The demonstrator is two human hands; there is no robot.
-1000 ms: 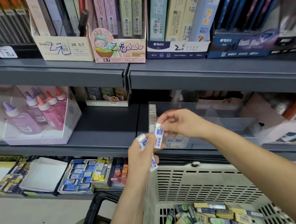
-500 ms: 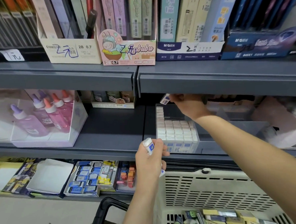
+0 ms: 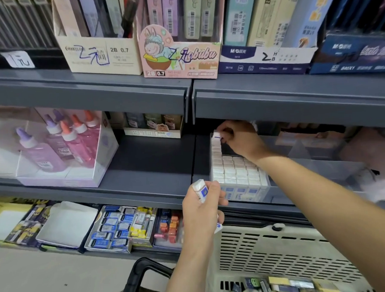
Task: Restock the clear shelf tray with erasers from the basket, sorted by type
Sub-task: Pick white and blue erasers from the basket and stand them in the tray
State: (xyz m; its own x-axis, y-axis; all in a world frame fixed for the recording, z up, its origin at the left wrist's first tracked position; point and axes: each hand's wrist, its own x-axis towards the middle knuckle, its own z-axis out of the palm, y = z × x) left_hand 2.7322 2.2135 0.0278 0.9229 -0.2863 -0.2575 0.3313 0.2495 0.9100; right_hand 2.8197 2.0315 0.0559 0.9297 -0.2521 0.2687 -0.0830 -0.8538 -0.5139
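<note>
Grey shop shelves; the clear tray (image 3: 240,189) sits on the middle shelf at about 3 o'clock. The right hand (image 3: 238,139) pinches a white eraser (image 3: 216,135) at the far end of the left column; seat it upright, flush with its neighbours. The left hand (image 3: 204,212) grips spare erasers (image 3: 200,190) at 6 o'clock, above the basket (image 3: 281,248); keep them close.

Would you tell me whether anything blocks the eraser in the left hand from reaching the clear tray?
Nothing visible does. The left hand holds its eraser just before the clear tray; only the right hand works at its back.
</note>
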